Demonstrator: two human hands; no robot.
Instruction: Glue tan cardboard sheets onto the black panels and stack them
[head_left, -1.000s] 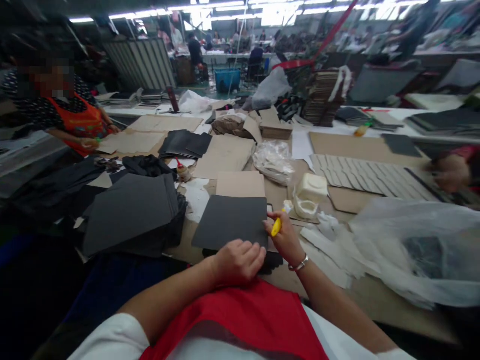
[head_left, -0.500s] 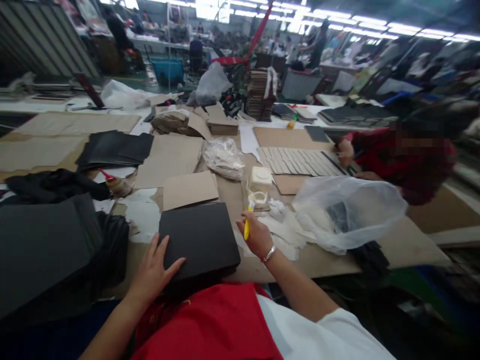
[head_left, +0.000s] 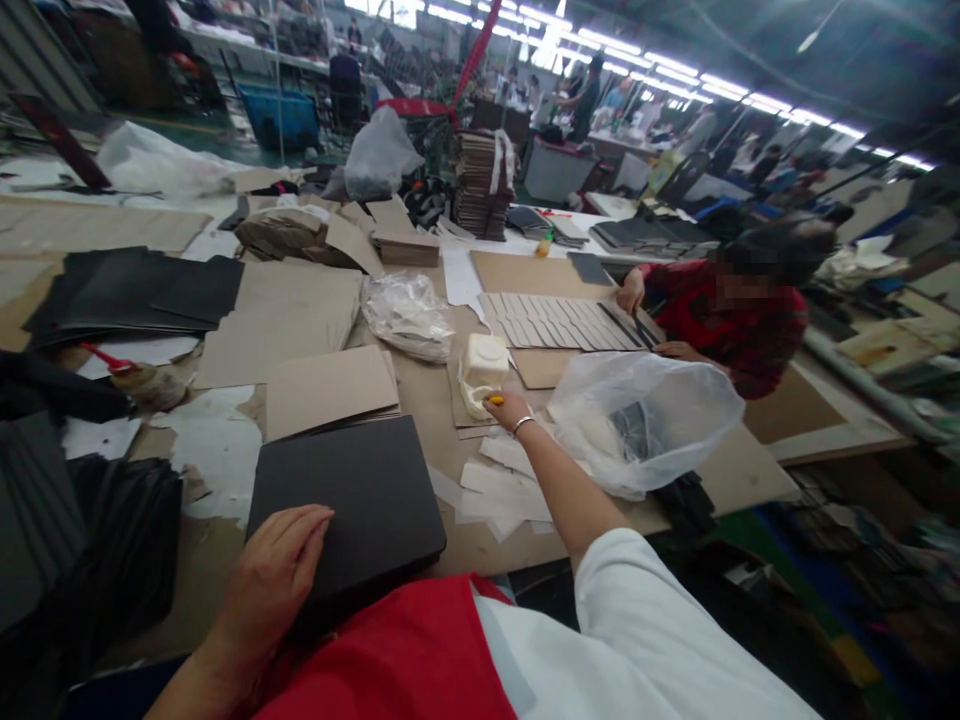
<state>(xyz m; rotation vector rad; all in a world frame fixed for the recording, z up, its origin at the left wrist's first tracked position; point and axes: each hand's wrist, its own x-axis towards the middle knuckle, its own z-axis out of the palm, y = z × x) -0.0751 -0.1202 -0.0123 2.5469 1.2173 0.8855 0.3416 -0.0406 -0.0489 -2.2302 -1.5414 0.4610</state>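
Observation:
A stack of black sheets lies at the table's front edge. My left hand rests at its left side, fingers pressed together, and whether anything is between them is hidden. Farther forward, my right hand is closed on a yellow-handled brush, whose tip is down in the open mouth of a cream plastic container. Behind the black stack sits a pile of tan card sheets. Pale paper strips lie beneath my right forearm.
A clear plastic bag stands right of my right arm. Across the table a person in red handles dark strips beside a slatted card. At the left are a red-tipped glue bottle and black sheets.
My right hand has moved forward, taking the brush into the container. My left hand's spread fingers have come together. The view has shifted right; the white crumpled piece by the container is out of sight.

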